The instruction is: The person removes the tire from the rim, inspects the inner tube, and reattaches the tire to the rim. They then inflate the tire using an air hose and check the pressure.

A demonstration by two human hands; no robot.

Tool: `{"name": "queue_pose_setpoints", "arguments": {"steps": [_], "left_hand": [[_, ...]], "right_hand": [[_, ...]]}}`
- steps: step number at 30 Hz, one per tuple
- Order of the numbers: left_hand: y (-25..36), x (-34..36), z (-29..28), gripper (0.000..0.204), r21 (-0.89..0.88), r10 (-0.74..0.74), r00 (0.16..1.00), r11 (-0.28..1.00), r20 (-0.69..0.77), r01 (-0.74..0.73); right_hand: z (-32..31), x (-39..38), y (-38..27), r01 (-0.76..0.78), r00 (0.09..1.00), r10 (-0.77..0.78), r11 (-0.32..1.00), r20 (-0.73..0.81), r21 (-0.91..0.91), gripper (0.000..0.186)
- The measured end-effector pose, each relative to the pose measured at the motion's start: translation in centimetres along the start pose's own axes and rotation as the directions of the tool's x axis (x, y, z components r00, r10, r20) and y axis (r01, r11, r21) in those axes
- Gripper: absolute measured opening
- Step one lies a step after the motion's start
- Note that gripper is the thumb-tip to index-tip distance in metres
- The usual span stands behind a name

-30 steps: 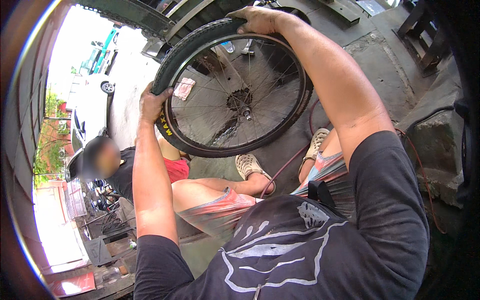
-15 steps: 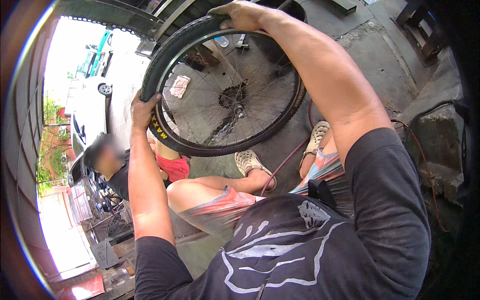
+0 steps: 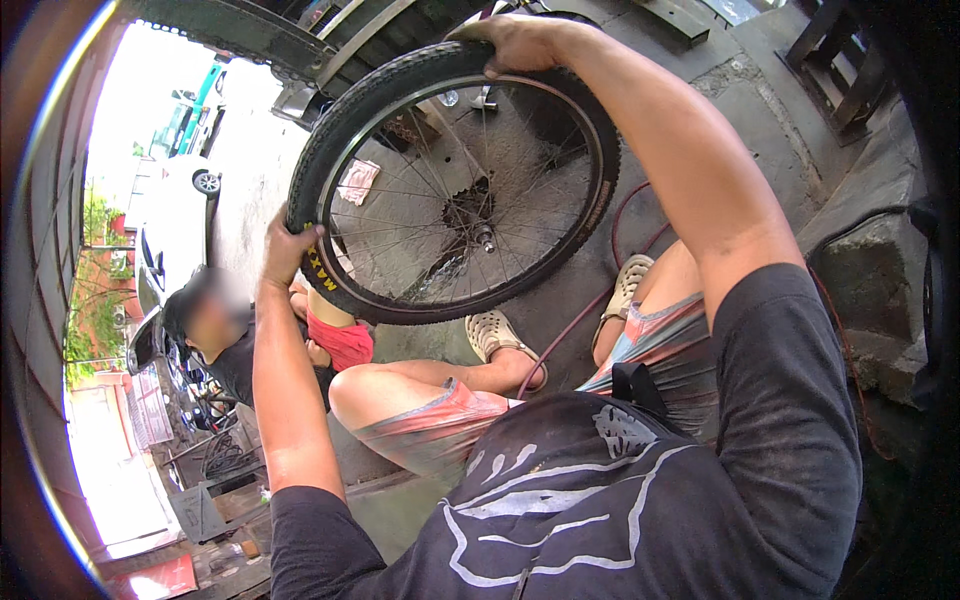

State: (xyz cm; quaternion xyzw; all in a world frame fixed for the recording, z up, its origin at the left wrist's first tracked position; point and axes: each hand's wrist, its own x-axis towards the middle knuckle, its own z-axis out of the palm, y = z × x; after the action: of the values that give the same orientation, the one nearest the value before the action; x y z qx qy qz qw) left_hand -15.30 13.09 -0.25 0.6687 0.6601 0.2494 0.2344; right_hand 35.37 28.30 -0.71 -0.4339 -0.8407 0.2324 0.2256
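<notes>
A bicycle wheel [image 3: 345,128] with a black knobby tire, thin spokes and a dark rear sprocket cluster [image 3: 468,208] is held up in front of me above the floor. My left hand [image 3: 290,248] grips the tire at its left side, thumb over the rim. At the top, my right hand [image 3: 515,45] wraps round the tire, its thumb on the inner rim side. The far fingers of both hands are partly hidden behind the tire. Yellow lettering marks the sidewall just below my left hand.
A person [image 3: 215,320] in red shorts sits at the left. Through the spokes a pink cloth [image 3: 358,182] shows on the concrete floor. A reddish hose [image 3: 580,325] runs near my feet. Dark metal frames [image 3: 828,70] stand at the far right; parked vehicles are outside, left.
The wheel has turned slightly and shifted a little to the right and down. My left hand sits lower, and my right hand has moved slightly right along with the wheel.
</notes>
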Motion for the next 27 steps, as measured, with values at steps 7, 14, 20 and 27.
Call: {"name": "queue_pose_setpoints", "arguments": {"steps": [7,14,20,27], "left_hand": [[4.7,-6.0,2.3,0.050,0.092,0.043,0.996,0.995,-0.077,-0.036],[21.9,-3.9,6.9,0.054,0.337,0.416,0.908,0.864,-0.058,-0.374],[16.7,-0.8,4.9,0.056,0.312,0.349,0.937,0.888,0.020,-0.337],[17.9,0.9,6.0,0.060,0.306,0.350,0.937,0.892,-0.005,-0.331]], "right_hand": [[-5.7,-5.3,-6.6,-0.005,0.997,0.017,0.989,0.075,-0.148,0.093],[-3.5,-6.6,-12.1,0.276,0.959,-0.249,0.928,0.135,-0.252,0.045],[-4.8,-5.5,-8.6,0.272,0.962,-0.267,0.958,0.061,-0.094,0.042],[-6.3,-4.5,-8.8,0.026,0.984,0.014,0.975,0.178,-0.222,0.050]]}}
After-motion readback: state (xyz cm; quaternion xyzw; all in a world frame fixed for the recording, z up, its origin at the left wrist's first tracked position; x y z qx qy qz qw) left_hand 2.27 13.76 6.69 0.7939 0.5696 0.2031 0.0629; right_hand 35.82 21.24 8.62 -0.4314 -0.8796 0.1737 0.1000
